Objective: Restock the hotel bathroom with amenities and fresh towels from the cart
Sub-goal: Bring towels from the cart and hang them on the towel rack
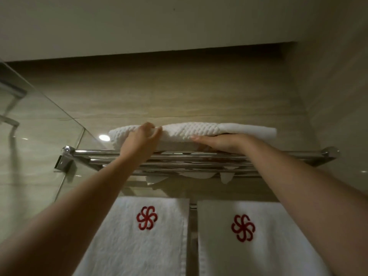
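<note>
Up on the chrome rack (199,158), a folded towel (191,130) with a waffle weave is laid flat on the top rails, close against the tiled wall (179,92). Its left part is gripped by the left hand (143,136): the fingers are curled over the top of the fold and clamped on the cloth. The right hand (218,142) is laid flat along the lower front edge of the same towel. Its fingers are kept straight and together, pointed left and pressed against the cloth just above the front rail.

At the right end a smoother white fold (249,129) is seen beside the waffle weave; whether it belongs to the same towel cannot be told. Some white cloth is seen sagging through the rails underneath.

Below the rack, a left hanging towel (139,248) and a right hanging towel (258,257) are hung side by side with a narrow gap between them. Each is marked with a red pinwheel emblem.

Over on the left, a glass panel (39,136) is held by a chrome bracket (63,162) just beside the rack's left end. A round light is reflected next to it.
</note>
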A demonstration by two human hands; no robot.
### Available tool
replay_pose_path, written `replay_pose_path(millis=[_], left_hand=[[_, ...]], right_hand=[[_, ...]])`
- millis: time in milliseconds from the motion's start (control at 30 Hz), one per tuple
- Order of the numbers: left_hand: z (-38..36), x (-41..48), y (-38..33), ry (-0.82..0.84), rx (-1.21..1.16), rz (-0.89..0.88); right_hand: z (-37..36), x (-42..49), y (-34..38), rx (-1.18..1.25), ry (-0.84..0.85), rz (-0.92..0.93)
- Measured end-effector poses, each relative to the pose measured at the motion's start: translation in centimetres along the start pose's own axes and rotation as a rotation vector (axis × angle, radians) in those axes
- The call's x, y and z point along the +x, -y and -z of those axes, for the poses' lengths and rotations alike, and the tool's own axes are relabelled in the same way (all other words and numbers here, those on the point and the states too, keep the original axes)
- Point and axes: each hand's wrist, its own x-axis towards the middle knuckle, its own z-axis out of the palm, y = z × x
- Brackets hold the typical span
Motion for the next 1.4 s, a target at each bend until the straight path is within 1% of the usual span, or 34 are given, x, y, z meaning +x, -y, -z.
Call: replay_pose_path(millis=[67,133,200,300,333,400,433,467,533,600,667,700,767,800,867,900,933,967,1000,1033,1100,1133,1167,1233,1300,1400], left_hand=[[1.0,-0.1,0.4,0.017,0.041,0.057],[1.6,-0.7,-0.1,0.037,0.210,0.069],[1.6,-1.3,-1.2,0.071,0.466,0.013],[1.2,-2.5,-3.2,0.082,0.855,-0.101],[1.3,-2.9,-4.0,0.074,0.950,-0.117],[1.7,-3.6,-5.3,0.053,1.037,-0.142],[1.7,-3.8,-5.6,0.042,1.024,-0.172],[1.7,-4.0,-5.9,0.033,0.959,-0.208],[1.1,-4.2,-6.3,0.054,0.703,-0.289],[0.2,-4.5,-6.8,0.116,0.440,-0.374],[-1.0,-5.0,-7.1,0.206,0.297,-0.472],[-1.5,-5.1,-7.1,0.237,0.294,-0.521],[-2.6,-5.0,-7.4,0.246,0.362,-0.599],[-2.9,-4.8,-7.6,0.237,0.386,-0.619],[-3.2,-3.9,-8.1,0.235,0.401,-0.632],[-3.2,-3.5,-8.4,0.241,0.400,-0.623],[-3.4,-3.2,-8.5,0.243,0.398,-0.611],[-3.6,-2.9,-8.6,0.234,0.392,-0.602],[-3.9,-2.7,-8.5,0.214,0.389,-0.592],[-4.2,-2.5,-8.4,0.185,0.390,-0.582],[-4.8,-2.5,-8.2,0.112,0.393,-0.567],[-5.0,-2.5,-8.1,0.081,0.391,-0.563],[-5.1,-2.6,-8.0,0.055,0.388,-0.563],[-5.2,-2.7,-7.9,0.012,0.380,-0.571],[-5.3,-2.9,-7.8,-0.020,0.368,-0.571],[-5.5,-3.1,-7.7,-0.055,0.348,-0.559]], right_hand=[[0.2,-0.8,-0.2,0.010,-0.015,0.001],[0.5,-1.4,-0.4,0.052,-0.028,0.022],[0.6,-1.8,-0.6,0.107,-0.058,0.041],[0.1,-2.0,-1.0,0.081,-0.123,0.013],[0.0,-2.2,-1.1,0.070,-0.148,0.008],[-0.2,-2.6,-1.4,0.069,-0.200,-0.002],[-0.2,-2.8,-1.6,0.061,-0.227,0.002],[-0.3,-3.0,-1.7,0.047,-0.252,0.015],[-0.4,-3.7,-2.1,0.028,-0.306,0.049],[-0.6,-4.4,-2.4,0.003,-0.368,0.078],[-0.8,-5.0,-2.9,-0.040,-0.454,0.123],[-0.9,-5.6,-3.2,-0.031,-0.500,0.155],[-1.4,-6.9,-4.4,0.015,-0.602,0.257],[-1.9,-7.3,-5.3,-0.007,-0.695,0.343],[-3.1,-8.0,-7.1,-0.222,-0.878,0.530],[-3.8,-8.2,-7.7,-0.345,-0.913,0.605],[-4.3,-8.3,-8.3,-0.429,-0.910,0.677],[-4.8,-8.3,-8.8,-0.490,-0.863,0.722],[-5.2,-8.2,-8.9,-0.531,-0.757,0.709],[-5.6,-8.0,-8.7,-0.534,-0.608,0.627],[-6.6,-7.0,-8.2,-0.511,-0.306,0.371],[-7.0,-6.2,-8.0,-0.488,-0.187,0.244],[-7.3,-5.4,-8.0,-0.440,-0.111,0.160],[-7.8,-4.0,-7.8,-0.325,-0.051,0.085],[-7.9,-2.7,-8.1,-0.270,-0.069,0.036],[-8.1,-1.6,-8.7,-0.361,-0.162,0.035]])
